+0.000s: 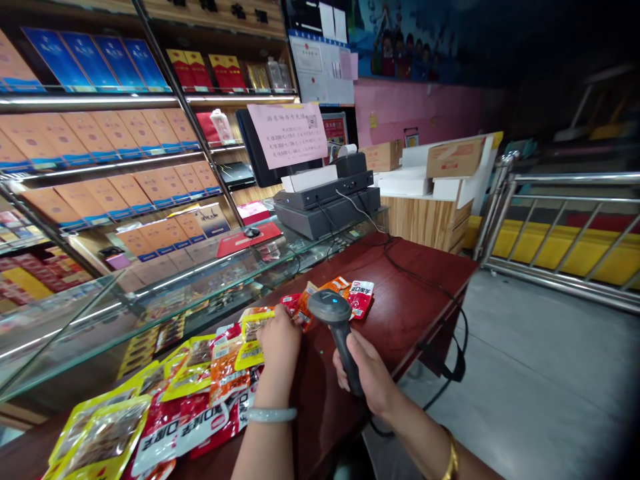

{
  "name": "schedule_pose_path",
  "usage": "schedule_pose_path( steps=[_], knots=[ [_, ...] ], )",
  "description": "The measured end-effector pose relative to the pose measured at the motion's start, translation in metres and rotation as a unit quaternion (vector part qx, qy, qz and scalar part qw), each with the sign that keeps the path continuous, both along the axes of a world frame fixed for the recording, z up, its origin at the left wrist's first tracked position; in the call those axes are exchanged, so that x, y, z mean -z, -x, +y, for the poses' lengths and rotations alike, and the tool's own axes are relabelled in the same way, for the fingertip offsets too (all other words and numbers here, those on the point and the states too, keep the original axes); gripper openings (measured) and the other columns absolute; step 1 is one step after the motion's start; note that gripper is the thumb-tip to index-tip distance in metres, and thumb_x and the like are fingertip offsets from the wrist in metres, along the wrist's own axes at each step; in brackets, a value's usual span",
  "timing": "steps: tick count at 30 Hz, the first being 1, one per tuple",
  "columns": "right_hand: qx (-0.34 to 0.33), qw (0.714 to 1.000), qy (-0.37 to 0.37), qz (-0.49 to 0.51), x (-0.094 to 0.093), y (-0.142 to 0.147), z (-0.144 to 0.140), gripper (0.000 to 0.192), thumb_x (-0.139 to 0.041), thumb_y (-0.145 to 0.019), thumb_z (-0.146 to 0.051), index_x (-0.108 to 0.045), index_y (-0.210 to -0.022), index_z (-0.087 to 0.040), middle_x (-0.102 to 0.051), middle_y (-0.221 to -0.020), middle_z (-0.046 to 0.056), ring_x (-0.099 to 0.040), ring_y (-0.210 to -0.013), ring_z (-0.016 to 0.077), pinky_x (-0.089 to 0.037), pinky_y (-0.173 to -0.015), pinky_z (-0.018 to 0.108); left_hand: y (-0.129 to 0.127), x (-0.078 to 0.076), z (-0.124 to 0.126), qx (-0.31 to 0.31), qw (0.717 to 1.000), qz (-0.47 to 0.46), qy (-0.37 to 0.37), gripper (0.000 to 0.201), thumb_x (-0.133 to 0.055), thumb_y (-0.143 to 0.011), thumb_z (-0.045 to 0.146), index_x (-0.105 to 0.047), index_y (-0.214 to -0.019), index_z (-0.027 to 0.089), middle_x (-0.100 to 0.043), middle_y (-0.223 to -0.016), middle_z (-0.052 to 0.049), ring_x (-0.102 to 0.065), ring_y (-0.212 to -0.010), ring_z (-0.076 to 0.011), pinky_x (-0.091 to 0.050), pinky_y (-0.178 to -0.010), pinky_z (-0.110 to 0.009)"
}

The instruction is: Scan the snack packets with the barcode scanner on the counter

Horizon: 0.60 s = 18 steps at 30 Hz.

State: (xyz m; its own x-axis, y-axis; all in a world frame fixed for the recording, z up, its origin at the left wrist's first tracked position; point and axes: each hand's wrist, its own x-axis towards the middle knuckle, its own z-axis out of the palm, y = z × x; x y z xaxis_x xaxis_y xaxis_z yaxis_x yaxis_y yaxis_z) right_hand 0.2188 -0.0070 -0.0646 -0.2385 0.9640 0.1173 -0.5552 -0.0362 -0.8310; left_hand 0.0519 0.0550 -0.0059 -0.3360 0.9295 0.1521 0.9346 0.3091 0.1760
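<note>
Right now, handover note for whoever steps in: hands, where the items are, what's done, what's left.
Right hand: closed round the grip of the barcode scanner, head held just above the red counter.
Left hand: flat on a yellow snack packet at the counter's middle.
Items: a small group of red and orange packets lies just beyond the scanner; a bigger pile of yellow and red packets lies near the left edge. The register sits at the far end.
Done: cannot tell which packets have been scanned.
Left: probably the packet under the left hand, then the near pile.
</note>
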Motion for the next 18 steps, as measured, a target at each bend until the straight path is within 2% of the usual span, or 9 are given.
schedule_pose_path(
  steps=[3,5,13,18],
  knots=[
    [0.008,1.000,-0.005,0.004,0.000,0.001,0.000,0.051,-0.053,-0.095,-0.071,-0.049,-0.081,-0.022,-0.050,-0.058,-0.007,-0.043,-0.041,0.0075,-0.033,-0.041,0.019,0.004,0.000,0.006,0.003,0.993,-0.111,-0.034,0.022,-0.056,-0.093,0.039,-0.054,-0.107,0.022,-0.077,-0.101,-0.011,-0.073,-0.096,-0.0288,-0.045,-0.075,-0.033],
    [0.012,1.000,-0.007,0.011,0.000,0.001,0.000,0.051,-0.053,-0.094,-0.071,-0.050,-0.083,-0.022,-0.050,-0.058,-0.007,-0.042,-0.041,0.0077,-0.033,-0.040,0.020,0.007,0.002,0.008,0.011,0.988,-0.145,-0.054,0.020,-0.058,-0.092,0.039,-0.052,-0.103,0.024,-0.076,-0.096,-0.008,-0.073,-0.091,-0.0270,-0.045,-0.071,-0.031],
    [0.028,0.999,-0.004,0.031,0.000,0.002,0.003,0.049,-0.054,-0.095,-0.069,-0.049,-0.081,-0.022,-0.049,-0.058,-0.007,-0.041,-0.041,0.0074,-0.034,-0.040,0.020,0.017,0.017,0.013,0.066,0.980,-0.161,-0.098,0.017,-0.063,-0.087,0.035,-0.050,-0.090,0.025,-0.071,-0.085,-0.002,-0.070,-0.083,-0.0230,-0.044,-0.070,-0.029],
    [0.035,0.999,-0.002,0.027,-0.002,0.003,0.003,0.052,-0.056,-0.092,-0.072,-0.049,-0.079,-0.022,-0.049,-0.057,-0.007,-0.041,-0.041,0.0075,-0.034,-0.040,0.020,0.014,0.020,0.017,0.055,0.973,-0.205,-0.094,0.019,-0.068,-0.084,0.033,-0.053,-0.091,0.023,-0.069,-0.078,-0.001,-0.070,-0.077,-0.0235,-0.046,-0.068,-0.030]
  ],
)
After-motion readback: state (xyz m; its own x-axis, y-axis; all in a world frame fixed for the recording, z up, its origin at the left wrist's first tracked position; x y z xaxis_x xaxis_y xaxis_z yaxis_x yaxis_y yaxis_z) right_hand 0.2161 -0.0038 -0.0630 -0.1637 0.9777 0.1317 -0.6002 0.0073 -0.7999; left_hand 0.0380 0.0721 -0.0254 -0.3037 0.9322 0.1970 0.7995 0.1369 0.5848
